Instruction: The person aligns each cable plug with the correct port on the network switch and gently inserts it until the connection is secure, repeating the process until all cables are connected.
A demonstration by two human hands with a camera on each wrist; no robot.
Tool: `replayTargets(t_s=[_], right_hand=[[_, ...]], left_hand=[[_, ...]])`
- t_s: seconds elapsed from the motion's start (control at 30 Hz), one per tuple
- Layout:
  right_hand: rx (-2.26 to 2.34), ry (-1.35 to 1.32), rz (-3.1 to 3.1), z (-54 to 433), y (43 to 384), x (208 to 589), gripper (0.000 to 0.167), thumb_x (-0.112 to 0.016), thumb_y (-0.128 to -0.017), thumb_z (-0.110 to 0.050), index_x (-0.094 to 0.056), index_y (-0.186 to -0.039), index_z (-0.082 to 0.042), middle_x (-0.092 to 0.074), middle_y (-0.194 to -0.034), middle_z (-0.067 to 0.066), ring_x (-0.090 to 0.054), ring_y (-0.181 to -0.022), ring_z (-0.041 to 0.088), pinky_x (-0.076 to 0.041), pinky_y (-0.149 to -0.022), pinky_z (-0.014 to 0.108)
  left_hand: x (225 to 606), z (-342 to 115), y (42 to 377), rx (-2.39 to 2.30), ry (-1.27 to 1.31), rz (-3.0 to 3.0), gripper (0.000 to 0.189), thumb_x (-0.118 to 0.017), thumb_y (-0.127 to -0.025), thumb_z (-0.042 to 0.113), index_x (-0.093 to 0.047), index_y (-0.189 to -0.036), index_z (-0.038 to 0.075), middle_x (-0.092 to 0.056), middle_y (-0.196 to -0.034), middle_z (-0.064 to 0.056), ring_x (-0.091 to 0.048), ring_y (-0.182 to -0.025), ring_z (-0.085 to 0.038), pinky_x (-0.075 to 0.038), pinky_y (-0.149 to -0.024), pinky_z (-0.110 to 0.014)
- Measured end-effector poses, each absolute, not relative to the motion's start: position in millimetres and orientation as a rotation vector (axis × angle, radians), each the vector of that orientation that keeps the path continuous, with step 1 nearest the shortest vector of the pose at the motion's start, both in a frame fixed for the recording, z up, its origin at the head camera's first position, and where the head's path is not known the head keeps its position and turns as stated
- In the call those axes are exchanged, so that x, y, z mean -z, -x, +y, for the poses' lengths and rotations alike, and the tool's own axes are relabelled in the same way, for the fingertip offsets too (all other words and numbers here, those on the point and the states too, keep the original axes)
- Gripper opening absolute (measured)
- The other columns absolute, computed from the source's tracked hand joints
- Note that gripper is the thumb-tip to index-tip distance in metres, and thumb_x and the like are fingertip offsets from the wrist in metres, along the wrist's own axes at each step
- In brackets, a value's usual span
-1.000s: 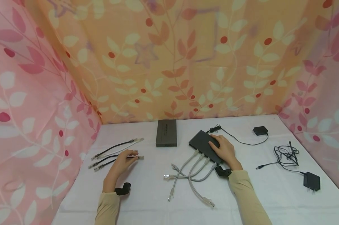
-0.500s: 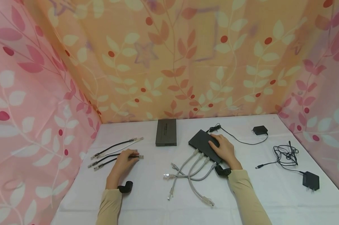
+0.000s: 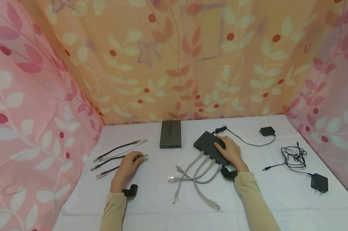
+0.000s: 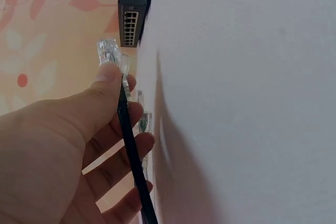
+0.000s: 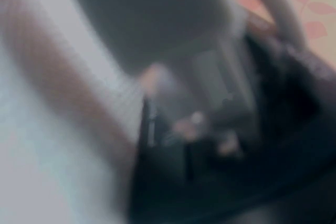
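My left hand (image 3: 128, 164) pinches a short black network cable (image 4: 134, 150) between thumb and fingers, just behind its clear plug (image 4: 108, 51). In the head view the cable's other end (image 3: 104, 173) trails left of the hand, near the table. My right hand (image 3: 231, 151) holds a black network switch (image 3: 206, 143) at its right side, thumb on top and fingers over the far edge. Several grey network cables (image 3: 201, 187) are plugged into the switch's near side, their loose ends crossing on the cloth. The right wrist view is badly blurred.
Two other black cables (image 3: 116, 149) and a white cable (image 3: 130, 148) lie at the left. A second network switch (image 3: 170, 134) stands at the back middle. At the right are a small power adapter (image 3: 267, 131), a coiled black cord (image 3: 293, 157) and a larger adapter (image 3: 319, 183).
My left hand has lifted the plug end of the black cable slightly and turned a little, shifting right. The right hand and its switch stay in place.
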State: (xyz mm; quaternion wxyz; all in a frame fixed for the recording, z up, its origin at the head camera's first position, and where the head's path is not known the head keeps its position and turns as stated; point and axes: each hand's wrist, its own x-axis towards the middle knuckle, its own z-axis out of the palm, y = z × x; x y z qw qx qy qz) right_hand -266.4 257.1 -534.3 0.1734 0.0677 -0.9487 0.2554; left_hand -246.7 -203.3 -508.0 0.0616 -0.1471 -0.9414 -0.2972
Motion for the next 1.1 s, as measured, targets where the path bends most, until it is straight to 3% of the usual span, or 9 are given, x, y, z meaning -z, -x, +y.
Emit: replayTargets(t_s=[0.33,0.53,0.8,1.1], right_hand=[[-0.723,-0.182,-2.701,257,266,534,0.049,-0.057,-0.09,-0.043,-0.054,-0.13,-0.016,-0.059,-0.111,0.009,-0.057,-0.099,0.028,-0.046,-0.077,0.048],[-0.73,-0.18,-2.704,257,266,535,0.049,-0.057,-0.09,-0.043,-0.054,-0.131,-0.016,-0.058,-0.112,0.008,-0.057,-0.099,0.028,-0.046,-0.076,0.048],[-0.729,-0.177,-2.713,257,265,534,0.05,-0.056,-0.09,-0.043,-0.053,-0.131,-0.016,-0.058,-0.113,0.009,-0.056,-0.101,0.028,-0.045,-0.079,0.048],[-0.74,-0.175,-2.707,258,266,533,0.049,-0.057,-0.089,-0.043,-0.054,-0.131,-0.016,-0.058,-0.114,0.009,-0.056,-0.102,0.028,-0.045,-0.079,0.049]], left_hand=[[500,-192,246,0.963,0.427,-2.9,0.02,-0.054,-0.095,0.024,-0.063,-0.108,0.012,-0.062,-0.098,-0.002,-0.058,-0.09,-0.018,-0.046,-0.08,-0.039],[496,-183,248,1.019,0.473,-2.884,0.022,-0.052,-0.095,0.02,-0.063,-0.107,0.005,-0.063,-0.1,-0.007,-0.058,-0.094,-0.022,-0.046,-0.083,-0.042],[487,-168,249,1.092,0.575,-2.901,0.022,-0.049,-0.096,0.013,-0.063,-0.108,0.0,-0.058,-0.088,-0.004,-0.052,-0.077,-0.014,-0.045,-0.071,-0.033],[485,-150,249,1.113,0.643,-2.927,0.02,-0.049,-0.096,0.011,-0.064,-0.105,0.0,-0.056,-0.085,-0.003,-0.049,-0.074,-0.011,-0.042,-0.069,-0.029]])
